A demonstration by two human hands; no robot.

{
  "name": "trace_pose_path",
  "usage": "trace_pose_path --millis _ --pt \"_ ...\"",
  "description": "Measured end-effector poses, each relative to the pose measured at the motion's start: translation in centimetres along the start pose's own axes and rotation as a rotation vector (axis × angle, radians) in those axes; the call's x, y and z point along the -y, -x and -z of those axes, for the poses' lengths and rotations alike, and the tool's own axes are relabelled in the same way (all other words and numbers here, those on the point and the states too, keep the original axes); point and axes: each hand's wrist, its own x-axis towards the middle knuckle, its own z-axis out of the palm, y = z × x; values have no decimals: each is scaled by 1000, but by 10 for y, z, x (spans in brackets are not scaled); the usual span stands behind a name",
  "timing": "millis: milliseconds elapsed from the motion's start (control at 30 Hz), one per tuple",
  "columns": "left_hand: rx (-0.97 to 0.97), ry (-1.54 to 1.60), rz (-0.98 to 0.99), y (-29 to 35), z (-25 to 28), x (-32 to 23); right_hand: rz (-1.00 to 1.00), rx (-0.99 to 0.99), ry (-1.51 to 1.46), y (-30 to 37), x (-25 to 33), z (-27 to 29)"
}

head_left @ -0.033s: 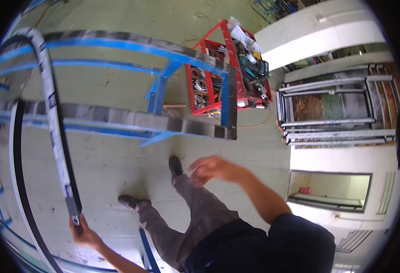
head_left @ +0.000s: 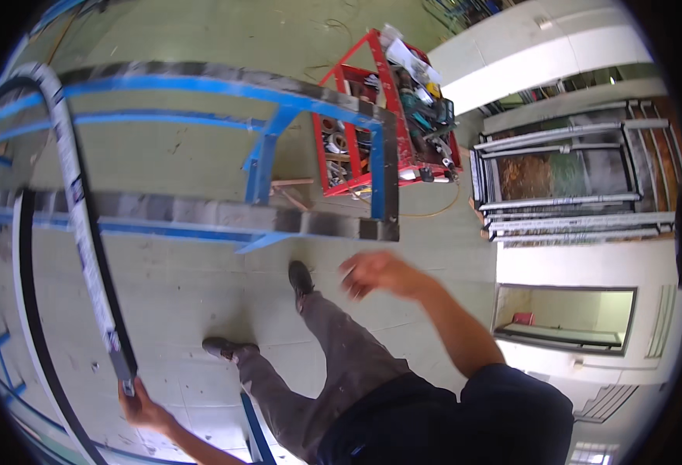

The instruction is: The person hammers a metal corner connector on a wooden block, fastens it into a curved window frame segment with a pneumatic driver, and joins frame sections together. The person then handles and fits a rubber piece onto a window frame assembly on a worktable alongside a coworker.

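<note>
My left hand is closed round the near end of a long dark profile bar with a pale printed film along one face. The bar slants up and away, crossing above the blue trestle bench; its far part looks curved in this view. Another long black-and-white bar leans with its upper end at the bench's near rail. My right hand is in the air right of my feet and just off the bench's near corner. Its fingers look loosely bent and apart, slightly smeared, with nothing visible in them.
A red tool cart with power tools and tape rolls stands beyond the bench's right end, a hose on the floor beside it. Framed panels lean at the right by a white wall. Blue metal stands are at the left.
My right hand has moved a little to the right, and its fingers have shifted. My left hand still holds the bar, whose near end sits slightly lower. The view has shifted a little.
</note>
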Motion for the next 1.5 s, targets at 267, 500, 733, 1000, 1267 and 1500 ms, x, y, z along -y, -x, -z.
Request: trace_pose_path --millis 267,500,733,1000,1267,1500 --pt "-382 -46 -38 142 -124 -67 157 -1275 970 -58 -43 621" --pt "897 43 -292 322 -519 -431 -344 -1060 689 -127 -67 726" --pt "1483 -245 -467 421 -888 -471 -30 -1056 298 -14 -59 720" --pt "1204 -542 -869 506 -939 -453 285 -1179 -1000 44 -127 728" --pt "1151 -569 -875 499 -947 -436 1115 -846 -1174 116 -152 682" --pt "1244 -593 -1052 508 -941 -444 818 -1022 -790 149 -174 656"
